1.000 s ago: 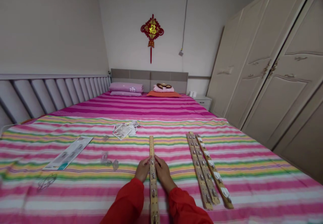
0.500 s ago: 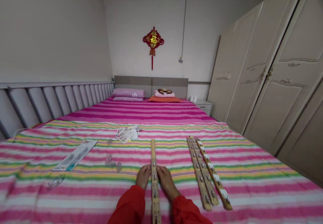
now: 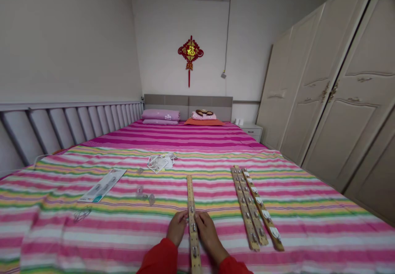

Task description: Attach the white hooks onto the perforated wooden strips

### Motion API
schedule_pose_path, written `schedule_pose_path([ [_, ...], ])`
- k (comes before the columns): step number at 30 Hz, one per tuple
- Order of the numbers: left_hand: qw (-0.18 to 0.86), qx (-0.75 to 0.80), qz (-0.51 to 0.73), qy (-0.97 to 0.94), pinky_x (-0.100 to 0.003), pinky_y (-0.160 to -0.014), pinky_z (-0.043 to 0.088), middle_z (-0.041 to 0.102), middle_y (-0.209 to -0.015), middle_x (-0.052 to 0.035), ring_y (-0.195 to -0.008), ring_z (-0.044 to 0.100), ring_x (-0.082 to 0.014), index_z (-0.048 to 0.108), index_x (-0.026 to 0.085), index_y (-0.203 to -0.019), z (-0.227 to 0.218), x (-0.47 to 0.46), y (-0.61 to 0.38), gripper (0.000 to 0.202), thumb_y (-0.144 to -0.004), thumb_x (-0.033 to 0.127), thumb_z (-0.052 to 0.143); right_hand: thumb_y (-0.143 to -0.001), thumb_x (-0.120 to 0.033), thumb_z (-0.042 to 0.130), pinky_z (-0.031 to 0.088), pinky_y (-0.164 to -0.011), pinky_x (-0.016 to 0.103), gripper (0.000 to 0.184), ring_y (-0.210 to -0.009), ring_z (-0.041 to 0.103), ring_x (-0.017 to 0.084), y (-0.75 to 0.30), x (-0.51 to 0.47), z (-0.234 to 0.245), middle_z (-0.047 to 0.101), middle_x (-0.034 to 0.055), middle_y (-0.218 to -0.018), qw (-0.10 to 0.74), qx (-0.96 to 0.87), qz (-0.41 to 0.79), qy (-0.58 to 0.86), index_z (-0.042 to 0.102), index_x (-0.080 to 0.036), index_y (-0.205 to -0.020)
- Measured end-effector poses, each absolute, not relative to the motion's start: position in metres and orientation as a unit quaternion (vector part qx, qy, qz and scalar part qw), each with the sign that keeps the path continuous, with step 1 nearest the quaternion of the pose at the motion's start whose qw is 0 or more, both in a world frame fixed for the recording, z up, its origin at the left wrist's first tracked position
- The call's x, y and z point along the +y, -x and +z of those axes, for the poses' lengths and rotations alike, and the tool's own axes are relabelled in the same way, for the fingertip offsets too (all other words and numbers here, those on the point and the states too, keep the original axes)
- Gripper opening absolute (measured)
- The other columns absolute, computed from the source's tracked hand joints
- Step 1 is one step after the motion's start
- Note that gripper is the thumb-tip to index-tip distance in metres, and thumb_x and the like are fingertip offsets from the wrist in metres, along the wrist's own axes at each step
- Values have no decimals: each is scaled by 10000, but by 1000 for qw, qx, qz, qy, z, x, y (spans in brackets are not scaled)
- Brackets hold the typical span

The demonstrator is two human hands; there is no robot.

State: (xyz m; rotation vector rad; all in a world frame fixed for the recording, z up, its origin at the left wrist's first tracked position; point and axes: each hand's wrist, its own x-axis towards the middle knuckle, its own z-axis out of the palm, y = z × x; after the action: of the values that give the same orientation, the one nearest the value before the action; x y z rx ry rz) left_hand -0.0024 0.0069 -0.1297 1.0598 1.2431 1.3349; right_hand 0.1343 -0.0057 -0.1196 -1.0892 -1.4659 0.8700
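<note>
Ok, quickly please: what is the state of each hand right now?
Left hand: against the hooked wooden strip, grip unclear.
Right hand: also against the strip, grip unclear.

Hook rail (image 3: 190, 200) on bedspread (image 3: 61, 241); three more rails (image 3: 245, 208) right (side by side).

The near end of the wooden hook rail (image 3: 194, 245) is cut off by the bottom edge.

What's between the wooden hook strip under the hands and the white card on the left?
In the head view, small clear plastic pieces lie on the striped bedspread between the wooden hook strip and the white card.
</note>
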Motion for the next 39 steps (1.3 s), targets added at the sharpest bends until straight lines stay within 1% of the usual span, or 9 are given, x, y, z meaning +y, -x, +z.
schedule_pose_path([
  [4,525,533,530,-399,-282,-570,451,624,-660,-16,-580,567,-145,684,156,-811,-123,-1,8,390,-486,369,712,-815,-575,487,452,-712,315,449,-743,588,228,-136,-14,-120,669,64,-750,545,-592,367,467,717,-196,-748],
  [7,452,564,578,-378,-244,-485,390,545,-604,32,-496,504,-109,627,160,-866,-114,3,26,429,-498,368,703,-796,-603,490,456,-698,316,467,-725,583,226,-138,-11,-124,662,56,-729,552,-574,384,467,704,-194,-729],
  [12,193,638,635,-391,-304,-611,450,491,-672,44,-551,488,-122,542,194,-783,-98,22,73,336,-522,366,664,-765,-630,513,439,-587,289,473,-618,543,197,-140,-5,-129,618,25,-634,559,-541,436,453,698,-197,-734],
  [16,114,690,608,-375,-315,-703,435,465,-672,44,-669,503,-158,495,209,-705,-87,31,96,332,-475,305,714,-740,-634,540,388,-503,258,472,-529,470,154,-139,-6,-128,543,-6,-578,566,-509,478,439,674,-181,-730],
  [20,138,712,585,-363,-299,-659,401,470,-584,41,-614,492,-168,466,218,-614,-80,32,104,249,-508,237,691,-727,-613,567,362,-482,245,443,-501,435,135,-140,-8,-126,491,-28,-555,570,-491,504,425,651,-178,-728],
  [26,167,731,563,-347,-306,-618,374,527,-505,8,-560,506,-182,522,205,-512,-72,21,111,134,-563,204,646,-716,-585,595,357,-473,238,414,-492,423,125,-140,-10,-123,465,-40,-541,575,-479,511,423,642,-174,-721],
  [32,190,711,608,-298,-293,-604,404,569,-542,11,-558,525,-157,568,181,-567,-61,6,114,87,-573,225,643,-698,-577,626,356,-476,234,419,-497,433,119,-140,-10,-125,496,-40,-554,582,-464,527,411,670,-167,-772],
  [37,402,590,665,-218,-178,-415,311,534,-504,59,-412,408,-54,603,149,-672,-50,-14,88,161,-585,243,700,-591,-594,704,343,-452,235,463,-453,434,107,-141,-9,-121,501,-50,-518,593,-408,562,407,680,-161,-754],
  [39,494,523,672,-173,-138,-382,300,519,-505,70,-392,406,-29,584,144,-682,-44,-24,74,160,-599,189,713,-578,-562,730,344,-449,230,452,-446,446,101,-141,-10,-118,520,-48,-526,599,-384,576,403,687,-156,-771],
])
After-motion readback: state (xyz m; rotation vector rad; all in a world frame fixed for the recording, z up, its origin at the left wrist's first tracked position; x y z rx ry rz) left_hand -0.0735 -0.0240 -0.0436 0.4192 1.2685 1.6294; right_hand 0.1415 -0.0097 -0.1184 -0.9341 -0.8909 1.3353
